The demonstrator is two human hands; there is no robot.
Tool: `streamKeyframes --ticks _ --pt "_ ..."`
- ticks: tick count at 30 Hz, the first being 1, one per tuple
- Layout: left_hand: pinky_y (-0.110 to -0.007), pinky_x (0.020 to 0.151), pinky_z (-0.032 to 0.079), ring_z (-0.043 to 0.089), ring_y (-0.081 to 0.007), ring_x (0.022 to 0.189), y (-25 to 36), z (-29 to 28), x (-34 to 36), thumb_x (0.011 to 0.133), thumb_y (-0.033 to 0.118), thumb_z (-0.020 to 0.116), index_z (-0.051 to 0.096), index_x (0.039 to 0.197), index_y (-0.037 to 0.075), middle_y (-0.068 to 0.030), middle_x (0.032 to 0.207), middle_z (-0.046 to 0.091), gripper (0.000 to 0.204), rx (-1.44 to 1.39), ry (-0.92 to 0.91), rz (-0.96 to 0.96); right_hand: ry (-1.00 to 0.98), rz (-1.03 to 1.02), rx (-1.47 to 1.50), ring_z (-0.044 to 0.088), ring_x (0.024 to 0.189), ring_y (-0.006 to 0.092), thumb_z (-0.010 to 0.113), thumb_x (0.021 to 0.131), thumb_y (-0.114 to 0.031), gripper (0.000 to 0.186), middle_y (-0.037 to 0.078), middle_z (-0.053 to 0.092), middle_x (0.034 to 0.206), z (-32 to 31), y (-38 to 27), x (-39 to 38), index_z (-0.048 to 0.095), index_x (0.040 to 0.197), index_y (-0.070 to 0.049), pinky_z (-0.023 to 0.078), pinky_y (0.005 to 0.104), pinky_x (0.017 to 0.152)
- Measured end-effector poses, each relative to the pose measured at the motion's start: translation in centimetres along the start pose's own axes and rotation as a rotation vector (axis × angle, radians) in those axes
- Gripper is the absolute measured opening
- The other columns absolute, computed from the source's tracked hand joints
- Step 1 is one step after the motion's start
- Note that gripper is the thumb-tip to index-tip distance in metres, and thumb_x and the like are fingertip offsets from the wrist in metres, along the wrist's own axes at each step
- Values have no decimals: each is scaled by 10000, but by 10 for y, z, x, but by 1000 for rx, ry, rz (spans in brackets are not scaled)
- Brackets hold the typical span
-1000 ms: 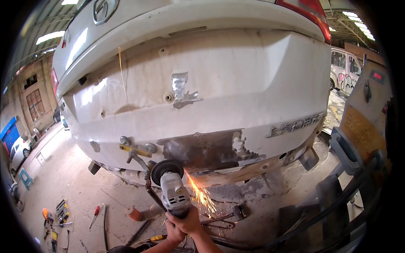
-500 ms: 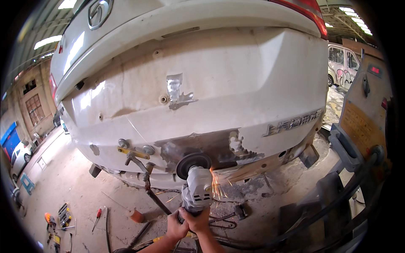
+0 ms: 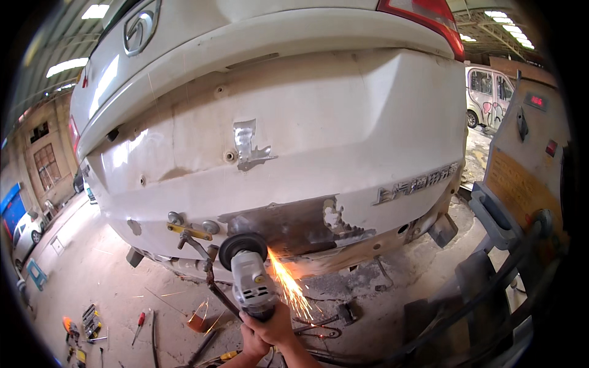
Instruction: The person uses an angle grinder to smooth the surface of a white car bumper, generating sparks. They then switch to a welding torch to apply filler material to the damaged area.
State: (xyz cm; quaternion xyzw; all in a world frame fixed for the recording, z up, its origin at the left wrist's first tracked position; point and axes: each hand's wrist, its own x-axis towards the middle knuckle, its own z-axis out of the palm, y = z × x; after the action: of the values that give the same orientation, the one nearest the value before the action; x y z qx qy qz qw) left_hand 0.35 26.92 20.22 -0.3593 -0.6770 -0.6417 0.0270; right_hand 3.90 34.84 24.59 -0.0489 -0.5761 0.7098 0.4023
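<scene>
Leftward along the car's scraped patch has gone the grey angle grinder since half a second ago; it now sits just below the middle of the frame, its dark round disc at the patch's lower left end. Orange sparks stream down to the right in thin streaks. Both the right hand and the left hand grasp the grinder's rear body, fingers wrapped round it. The patch is smooth brownish-grey bare metal with a ragged, flaking right edge, set in glossy, dust-stained white paint on the tailgate. Left of the disc, a flat yellow bar carries round metal pads. At lower left, a dark case holds short shiny pieces in rows; right of frame, a grey moulded tray juts from a metal cabinet, its contents unclear.
</scene>
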Motion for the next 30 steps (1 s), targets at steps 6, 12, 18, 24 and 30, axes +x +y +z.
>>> streamKeyframes --ticks 6,12,18,24,30 --pt "-355 736 485 632 -224 844 -7 -7 13 814 285 540 601 933 -54 -175 843 658 365 9 -92 -54 5 51 77 630 730 134 764 660 -148 286 69 661 817 -7 2 4 645 871 4 505 299 672" --pt "-351 738 485 624 -216 848 5 -10 21 827 294 531 601 942 -43 -160 881 656 363 80 -135 -121 47 56 116 612 710 147 768 665 -166 290 56 645 798 -4 -9 6 631 861 -2 498 301 703" --pt "-350 717 486 621 -191 820 1 -1 17 828 281 537 604 942 -36 -153 855 658 343 -107 5 49 -23 44 -29 643 739 153 767 668 -188 307 104 675 803 4 -15 8 644 850 26 509 295 689" --pt "-338 726 485 623 -194 814 11 -8 27 824 241 535 596 965 -53 -174 886 655 332 65 -150 -132 95 -16 142 642 721 145 759 672 -171 320 102 672 804 1 -17 14 634 890 29 509 294 665" --pt "-330 707 482 616 -186 792 27 -6 27 822 232 528 599 931 -74 -177 842 657 333 -76 -89 -114 66 -41 21 614 665 124 749 663 -120 244 59 653 759 7 -33 15 635 826 22 498 281 634"
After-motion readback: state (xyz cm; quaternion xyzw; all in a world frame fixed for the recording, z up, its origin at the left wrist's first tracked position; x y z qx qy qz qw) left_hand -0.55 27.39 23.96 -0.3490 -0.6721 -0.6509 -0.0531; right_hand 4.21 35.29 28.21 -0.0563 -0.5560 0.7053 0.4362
